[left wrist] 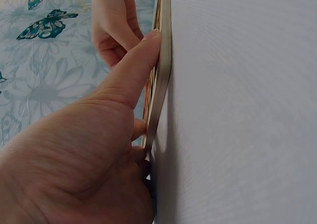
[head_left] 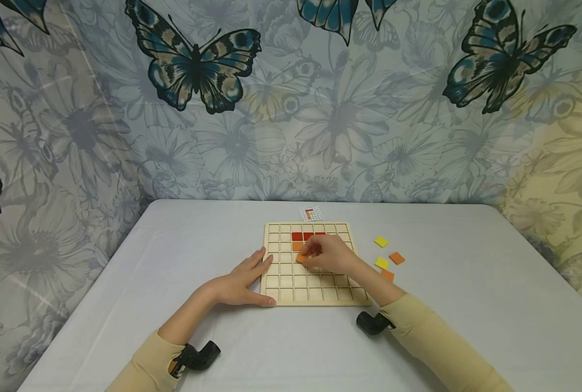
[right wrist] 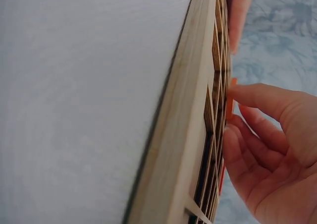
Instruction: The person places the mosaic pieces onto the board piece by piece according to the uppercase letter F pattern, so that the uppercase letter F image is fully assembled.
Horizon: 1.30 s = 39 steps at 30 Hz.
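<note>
A wooden grid board (head_left: pixel 287 283) lies on the white-covered table. Along its left edge rests my left hand (head_left: pixel 244 280), fingers spread and the thumb on the near left corner. My right hand (head_left: pixel 332 254) reaches over the board and pinches an orange square tile (head_left: pixel 300 258). In the right wrist view that orange tile (right wrist: pixel 231 102) stands on edge or tilted at the grid surface, between thumb and fingers. Red tiles (head_left: pixel 297 236) sit in a row of cells near the far side, partly behind the right hand. Just below them is a placed orange tile (head_left: pixel 297 246).
Right of the board lie loose yellow tiles (head_left: pixel 381 242) and orange tiles (head_left: pixel 397 258). A small pattern card (head_left: pixel 311 214) lies beyond the far edge. The white tablecloth (head_left: pixel 467 261) reaches a wall with butterfly wallpaper (head_left: pixel 339 120). Black cameras (head_left: pixel 202 356) stick out from both wrists.
</note>
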Tool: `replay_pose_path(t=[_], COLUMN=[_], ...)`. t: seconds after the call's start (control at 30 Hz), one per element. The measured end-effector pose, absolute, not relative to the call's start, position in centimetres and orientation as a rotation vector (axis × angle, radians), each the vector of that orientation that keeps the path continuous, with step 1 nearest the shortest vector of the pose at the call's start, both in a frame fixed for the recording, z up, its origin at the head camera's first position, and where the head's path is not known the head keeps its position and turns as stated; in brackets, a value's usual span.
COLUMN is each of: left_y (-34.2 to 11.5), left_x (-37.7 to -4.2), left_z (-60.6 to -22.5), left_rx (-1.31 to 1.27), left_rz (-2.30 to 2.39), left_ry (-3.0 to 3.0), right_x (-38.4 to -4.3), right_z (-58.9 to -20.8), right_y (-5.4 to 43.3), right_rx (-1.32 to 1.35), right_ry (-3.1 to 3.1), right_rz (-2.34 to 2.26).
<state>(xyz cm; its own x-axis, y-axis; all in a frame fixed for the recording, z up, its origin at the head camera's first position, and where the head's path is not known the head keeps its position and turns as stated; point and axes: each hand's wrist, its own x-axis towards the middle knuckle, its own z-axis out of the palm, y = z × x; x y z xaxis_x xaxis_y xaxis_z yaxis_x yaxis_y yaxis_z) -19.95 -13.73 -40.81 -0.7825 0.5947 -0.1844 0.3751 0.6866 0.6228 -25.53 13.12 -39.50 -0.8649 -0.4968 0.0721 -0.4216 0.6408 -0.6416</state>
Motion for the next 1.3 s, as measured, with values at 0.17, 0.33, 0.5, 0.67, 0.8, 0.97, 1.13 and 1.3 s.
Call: replay_pose_path(t=[0.17, 0.33, 0.5, 0.67, 0.8, 0.97, 1.13, 1.3], left_y=[-13.6, -13.5, -13.5, -13.5, -13.5, -13.5, -13.5, -13.6], left_x=[-20.0, -20.0, -19.9, -19.9, -20.0, -20.0, -19.9, -19.9], left_z=[-40.8, -40.9, -40.8, -40.9, -40.9, -41.0, -41.0, -41.0], left_rx=[0.758, 0.759, 0.746, 0.749, 0.756, 0.752, 0.756, 0.768], left_rz=[0.822, 0.825, 0.818, 0.82, 0.823, 0.819, 0.822, 0.823], left_ry=[2.521, 2.522, 2.523, 2.523, 2.522, 2.519, 2.52, 2.529], right_x=[-25.6, -25.6, -25.4, -25.3, -25.4, -25.4, -25.4, -25.1], right_z=[-39.8, -39.7, -39.5, -39.5, -39.6, -39.6, -39.5, -39.0], right_y=[13.1, 13.0, 12.8, 12.7, 12.5, 12.7, 13.8, 15.6], right_rx=[-0.841, -0.861, -0.88, -0.874, -0.857, -0.848, -0.827, -0.73], right_ry=[2.737, 2.722, 2.716, 2.728, 2.729, 2.712, 2.711, 2.741], right_rz=[-1.062, -1.079, -1.063, -1.054, -1.063, -1.078, -1.111, -1.131])
